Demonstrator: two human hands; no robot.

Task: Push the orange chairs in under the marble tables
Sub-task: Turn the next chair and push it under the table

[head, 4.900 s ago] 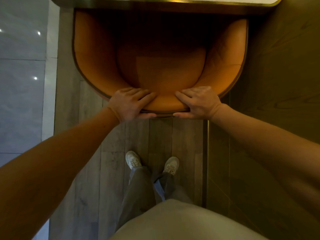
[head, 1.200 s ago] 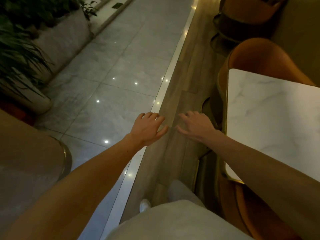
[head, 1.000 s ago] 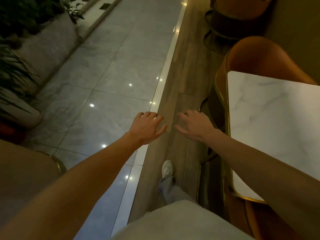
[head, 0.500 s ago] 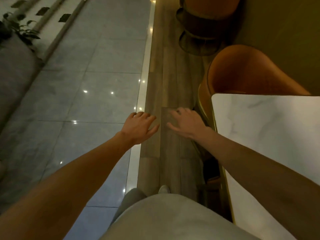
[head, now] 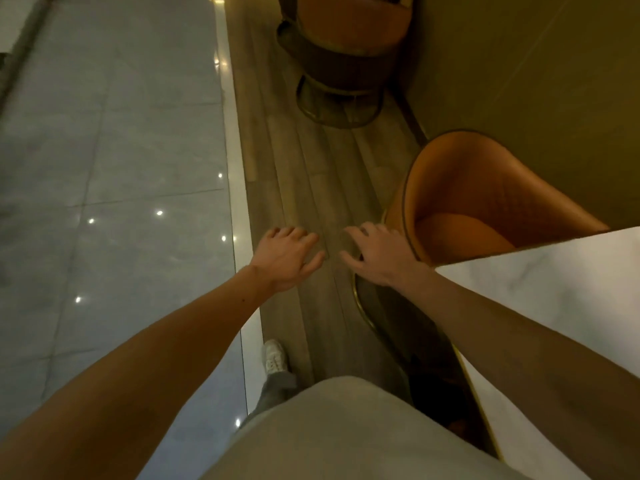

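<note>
An orange chair (head: 485, 202) stands at the far end of a white marble table (head: 554, 306) on the right, its seat partly under the tabletop. My right hand (head: 377, 254) hovers open just left of the chair's near rim, fingers spread, holding nothing. My left hand (head: 287, 254) is open beside it over the wooden floor strip. A second orange chair (head: 346, 39) with a dark ribbed base and a ring foot stands farther ahead near the wall.
A wooden floor strip (head: 311, 168) runs ahead between grey glossy tiles (head: 121, 168) on the left and an olive wall (head: 536, 81) on the right. A gold ring base (head: 360, 306) shows under the table. My shoe (head: 275, 355) is on the strip's edge.
I let go of the first chair's back and turned to walk along the strip. Over the last second the view has advanced toward the chair at the table's far end, hands staying open.
</note>
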